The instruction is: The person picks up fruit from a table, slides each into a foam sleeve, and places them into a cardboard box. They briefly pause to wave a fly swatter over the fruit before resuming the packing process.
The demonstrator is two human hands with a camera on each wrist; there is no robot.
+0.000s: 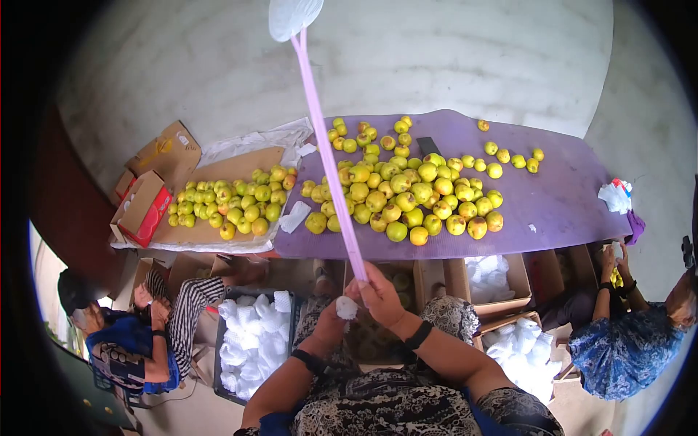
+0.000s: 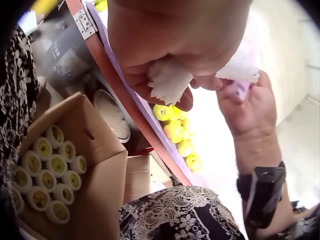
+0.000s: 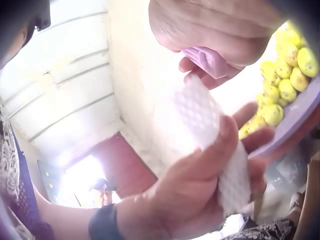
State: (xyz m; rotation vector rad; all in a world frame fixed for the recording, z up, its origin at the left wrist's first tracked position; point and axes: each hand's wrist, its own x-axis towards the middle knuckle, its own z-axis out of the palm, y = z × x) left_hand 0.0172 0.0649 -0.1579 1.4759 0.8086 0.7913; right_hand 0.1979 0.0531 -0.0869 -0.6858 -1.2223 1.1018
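Three people are in the head view: the wearer in the middle, one person (image 1: 127,349) at the left edge and one person (image 1: 629,341) at the right. The wearer's left hand (image 1: 329,327) curls its fingers round one white foam net (image 1: 347,307), held low in front of the body. The right hand (image 1: 383,299), just beside it, has its fingers closed narrowly on one pink strip (image 1: 331,160), which runs upward to a pale, rounded piece (image 1: 294,16). Two heaps of yellow-green fruit lie beyond: a smaller heap (image 1: 236,200) on cardboard at the left, and a larger heap (image 1: 407,192) on a purple mat (image 1: 549,207), too crowded to count exactly. One dark flat object (image 1: 427,146) lies behind the larger heap. One black crate (image 1: 219,363) and two cartons, an upper one (image 1: 518,272) and a lower one (image 1: 478,341), hold more white nets. In the left wrist view, about thirteen netted fruits (image 2: 46,181) sit upright in one open carton (image 2: 97,195). As for writing, one red and white box (image 1: 150,218) and one grey bag (image 2: 62,55) carry marks too small or blurred to read, and one white plate (image 2: 85,22) on the red table edge shows dark marks, none legible.
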